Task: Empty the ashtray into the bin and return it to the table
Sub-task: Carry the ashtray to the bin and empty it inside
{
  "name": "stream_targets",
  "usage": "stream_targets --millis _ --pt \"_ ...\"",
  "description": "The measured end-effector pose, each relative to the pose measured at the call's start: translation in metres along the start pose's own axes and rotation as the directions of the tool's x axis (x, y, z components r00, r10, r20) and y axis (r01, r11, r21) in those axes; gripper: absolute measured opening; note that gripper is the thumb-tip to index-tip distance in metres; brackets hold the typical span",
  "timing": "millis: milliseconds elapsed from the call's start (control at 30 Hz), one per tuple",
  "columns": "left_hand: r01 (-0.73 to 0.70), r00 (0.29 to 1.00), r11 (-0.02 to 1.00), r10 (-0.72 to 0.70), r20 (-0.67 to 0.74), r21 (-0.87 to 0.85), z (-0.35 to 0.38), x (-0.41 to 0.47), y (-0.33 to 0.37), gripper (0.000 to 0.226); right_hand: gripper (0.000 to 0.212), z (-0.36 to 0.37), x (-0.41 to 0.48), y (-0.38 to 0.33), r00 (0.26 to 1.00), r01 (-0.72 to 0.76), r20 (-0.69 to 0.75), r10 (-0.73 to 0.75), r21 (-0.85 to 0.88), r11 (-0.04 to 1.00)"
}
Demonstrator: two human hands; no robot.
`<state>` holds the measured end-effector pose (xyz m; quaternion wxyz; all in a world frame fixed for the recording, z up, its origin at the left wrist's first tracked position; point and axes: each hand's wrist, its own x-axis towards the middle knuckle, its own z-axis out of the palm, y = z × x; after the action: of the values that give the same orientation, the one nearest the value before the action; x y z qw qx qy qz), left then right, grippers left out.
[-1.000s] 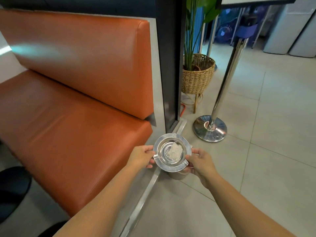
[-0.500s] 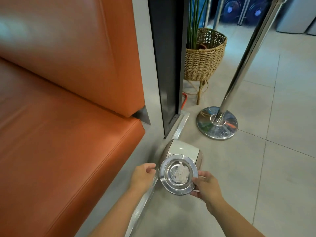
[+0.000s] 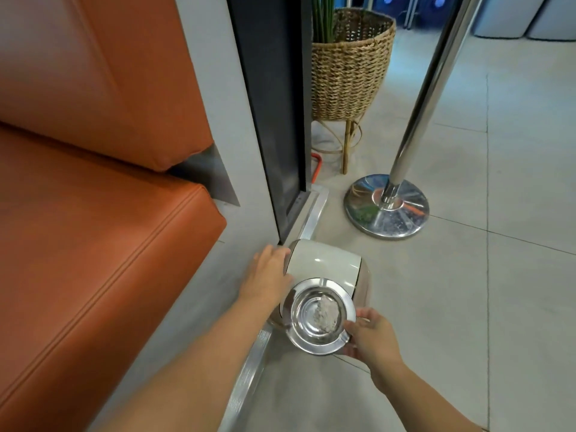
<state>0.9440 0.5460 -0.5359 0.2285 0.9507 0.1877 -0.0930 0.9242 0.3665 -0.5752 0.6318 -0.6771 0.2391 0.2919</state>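
Right hand (image 3: 372, 335) grips the near-right rim of the ashtray (image 3: 319, 316), thumb on top of the rim, fingers curled beneath and mostly hidden. Ashtray is round, shiny metal, held level in the air just above the near edge of the bin (image 3: 324, 263). A pale grey heap of ash (image 3: 325, 311) sits in its bowl, slightly right of centre.

Left hand (image 3: 268, 275) is apart from the ashtray, palm down, fingers loosely together and reaching onto the left edge of the bin's cream lid; whether the fingertips press the lid cannot be told.

Bin stands on the tiled floor (image 3: 467, 307), beside a metal floor strip (image 3: 249, 369) and close to the foot of a dark pillar (image 3: 274, 104).

Surroundings, same head view: orange bench (image 3: 93, 213) fills the left. Behind the bin, a woven basket planter (image 3: 349, 67) on thin legs. To the right, a chrome stanchion post (image 3: 392, 201) with its round base on the tiles.
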Motion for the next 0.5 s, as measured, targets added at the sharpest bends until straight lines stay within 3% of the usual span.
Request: stream_targets --millis 100,267,400,500 --pt "-0.138 0.990 0.973 0.141 -0.006 0.185 0.015 0.024 -0.002 0.059 0.018 0.000 0.013 0.009 1.000 0.007 0.021 -0.006 -0.025 1.000" --pt "-0.294 0.956 0.854 0.275 0.107 0.430 0.033 0.063 0.001 0.090 0.022 -0.004 0.027 0.014 0.995 0.010 0.105 -0.004 -0.051 0.999" --pt "-0.317 0.948 0.819 0.264 0.177 0.478 0.035 0.080 0.001 0.111 0.022 -0.005 0.032 0.015 0.991 0.029 0.132 -0.019 -0.073 0.997" --pt "-0.354 0.935 0.818 0.312 0.168 0.453 0.036 0.082 -0.005 0.111 0.020 -0.005 0.034 0.017 0.993 0.055 0.107 -0.049 -0.062 0.997"
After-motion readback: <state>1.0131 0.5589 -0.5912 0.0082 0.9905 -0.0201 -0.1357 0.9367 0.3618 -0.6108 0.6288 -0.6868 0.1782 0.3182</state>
